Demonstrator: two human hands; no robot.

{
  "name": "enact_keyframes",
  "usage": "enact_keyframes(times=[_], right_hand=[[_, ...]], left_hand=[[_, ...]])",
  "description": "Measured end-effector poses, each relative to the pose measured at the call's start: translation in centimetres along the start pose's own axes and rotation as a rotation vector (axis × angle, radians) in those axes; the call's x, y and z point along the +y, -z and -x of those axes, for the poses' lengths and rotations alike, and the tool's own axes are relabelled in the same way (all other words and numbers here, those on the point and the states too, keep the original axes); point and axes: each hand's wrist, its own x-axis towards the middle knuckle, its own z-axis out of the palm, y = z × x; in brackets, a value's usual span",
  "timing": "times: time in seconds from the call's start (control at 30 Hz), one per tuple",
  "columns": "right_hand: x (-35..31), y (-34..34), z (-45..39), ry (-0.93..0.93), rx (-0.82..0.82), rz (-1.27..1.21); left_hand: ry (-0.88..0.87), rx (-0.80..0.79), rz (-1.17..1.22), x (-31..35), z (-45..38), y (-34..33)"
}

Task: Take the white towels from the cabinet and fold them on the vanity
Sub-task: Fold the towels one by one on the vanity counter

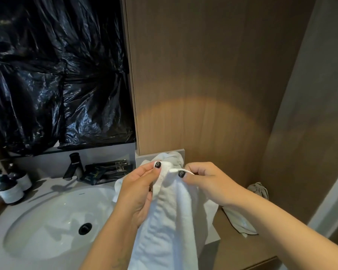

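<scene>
A white towel (168,217) hangs bunched in front of me, held up above the right end of the vanity (0,248). My left hand (137,190) grips its top edge on the left side, thumb on top. My right hand (207,182) pinches the top edge just to the right, by a small white loop tag. More white towel (172,157) is heaped behind the hands against the wood panel. The towel's lower part drops out of view at the bottom.
A white oval sink (53,217) with a black drain lies to the left, a black faucet (75,166) behind it. Dark bottles (10,190) stand at far left, black packets (105,170) by the faucet. Black plastic (53,75) covers the mirror. A grey cloth (242,217) lies on the wooden shelf at right.
</scene>
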Motion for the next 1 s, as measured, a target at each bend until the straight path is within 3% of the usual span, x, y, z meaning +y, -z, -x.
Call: enact_keyframes(times=[0.37, 0.73, 1.0], right_hand=[[1.9, -4.4, -1.2, 0.122, 0.172, -0.036], [2.5, -5.0, -1.6, 0.145, 0.311, -0.079], [3.2, -4.6, -2.4, 0.101, 0.309, -0.018]], left_hand=[[-0.011, -0.048, 0.016, -0.5, 1.8, 2.2], [-0.102, -0.192, -0.047, -0.4, 2.4, 2.2], [-0.219, -0.059, -0.224, 0.4, -0.1, 2.1]])
